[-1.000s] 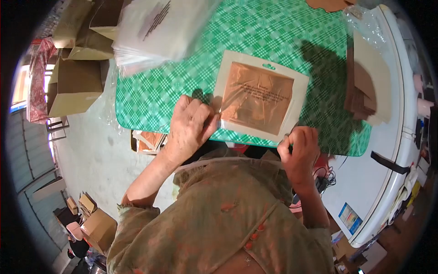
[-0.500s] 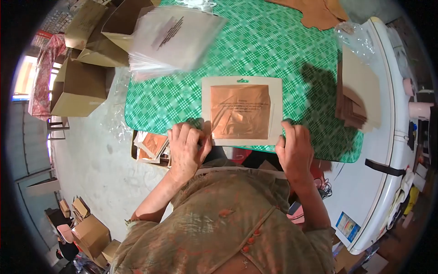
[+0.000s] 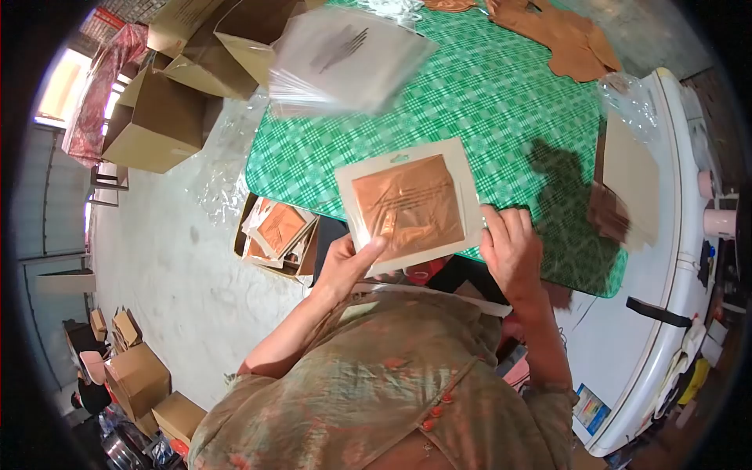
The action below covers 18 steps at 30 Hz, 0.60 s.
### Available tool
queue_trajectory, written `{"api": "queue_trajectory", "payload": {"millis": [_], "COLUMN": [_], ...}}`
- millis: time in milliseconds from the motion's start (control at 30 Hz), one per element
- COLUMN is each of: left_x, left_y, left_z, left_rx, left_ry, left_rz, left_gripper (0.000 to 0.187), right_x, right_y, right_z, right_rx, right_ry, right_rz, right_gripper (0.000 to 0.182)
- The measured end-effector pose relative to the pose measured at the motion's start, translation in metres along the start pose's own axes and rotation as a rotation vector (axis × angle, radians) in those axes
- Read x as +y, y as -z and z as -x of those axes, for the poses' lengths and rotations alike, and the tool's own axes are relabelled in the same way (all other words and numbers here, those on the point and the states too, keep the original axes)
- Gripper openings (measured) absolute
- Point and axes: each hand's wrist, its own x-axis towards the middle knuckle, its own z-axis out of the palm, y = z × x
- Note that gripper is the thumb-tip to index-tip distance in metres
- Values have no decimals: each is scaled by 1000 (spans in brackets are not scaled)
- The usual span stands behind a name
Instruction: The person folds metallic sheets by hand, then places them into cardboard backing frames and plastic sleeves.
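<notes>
A cream card frame [image 3: 474, 184] surrounds an orange-brown packet [image 3: 415, 200] with dark print, tilted over the near edge of the green checked table. My left hand [image 3: 348, 262] grips its lower left corner, thumb on the front and fingers behind. At its lower right edge, my right hand [image 3: 511, 244] has closed fingers by the card; the contact is small and hard to make out.
Clear plastic sleeves [image 3: 345, 63] are stacked at the back left of the table [image 3: 470, 102]. Cards [image 3: 627, 180] lie at the right, brown leather pieces [image 3: 560, 39] at the back. A box of similar packets [image 3: 278, 227] stands below the left edge.
The framed packet has turned anticlockwise and its left side has come nearer my body. My left thumb has moved onto its front. The view has shifted, moving the table and sleeves rightward.
</notes>
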Motion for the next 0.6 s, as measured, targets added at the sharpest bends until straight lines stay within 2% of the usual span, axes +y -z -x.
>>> {"api": "queue_trajectory", "payload": {"millis": [67, 167, 200, 300, 333, 400, 500, 567, 600], "left_x": [-14, -20, -23, -26, -30, -31, -20, -15, -11], "left_y": [6, 15, 17, 18, 20, 26, 46, 66, 78], "left_z": [-6, -4, -3, 3, 2, 4, 19, 24, 23], "left_rx": [-31, -47, -38, -6, -9, 13, 120, 316, 444], "left_ry": [-28, -54, -67, -118, -159, -207, -256, -360, -394], "left_rz": [16, -16, -40, -103, -139, -166, -152, -206, -89], "left_gripper": [37, 36, 36, 32, 31, 28, 27, 29, 29], "right_x": [0, 5, 6, -3, -3, -21, -37, -49, -44], "right_y": [1, -6, -11, -1, -14, -19, -31, -35, -43], "right_z": [-6, -14, -16, -54, -59, -70, -81, -88, -88], "right_rx": [-21, 37, 59, -87, -87, -51, -87, -150, -186], "right_ry": [71, -85, -226, -253, -304, -316, -294, -305, -216], "right_rz": [-68, -311, -426, -563, -777, -932, -1058, -1143, -1039], "right_gripper": [41, 35, 32, 27, 23, 20, 17, 15, 13]}}
